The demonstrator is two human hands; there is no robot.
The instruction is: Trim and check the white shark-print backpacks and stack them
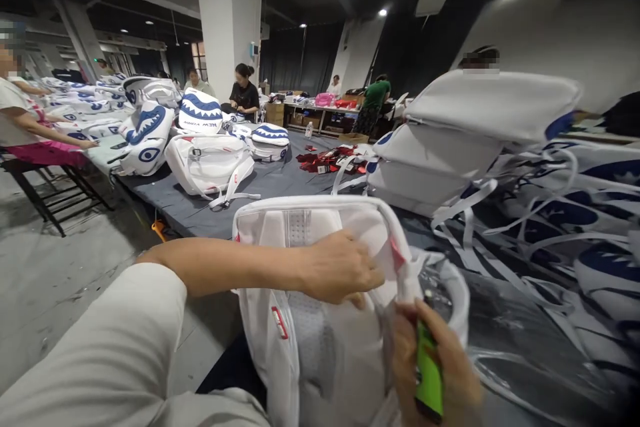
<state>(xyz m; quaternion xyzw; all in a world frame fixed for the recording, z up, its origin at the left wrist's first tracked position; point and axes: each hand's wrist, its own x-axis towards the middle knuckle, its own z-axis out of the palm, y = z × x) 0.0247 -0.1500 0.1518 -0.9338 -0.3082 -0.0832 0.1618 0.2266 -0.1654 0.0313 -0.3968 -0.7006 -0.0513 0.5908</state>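
A white backpack (330, 320) stands upright in front of me, its padded back and a strap with a red label facing me. My left hand (345, 270) reaches across its upper part, fingers curled closed against the white fabric. At the bag's right edge is my right hand (440, 360), blurred, closed around a bright green tool with a dark end (429, 373). The tool's kind cannot be made out. The right thumb and fingertips are close to the bag's edge, where a small red tab (397, 253) shows. Beside it lies clear plastic wrap (440, 280).
White and blue backpacks (200, 110) stand on the dark table (280, 190) at the left. More bags are stacked high (430, 153) at the right, straps hanging down. Red tags (333, 159) lie in a pile between. Several people work further back.
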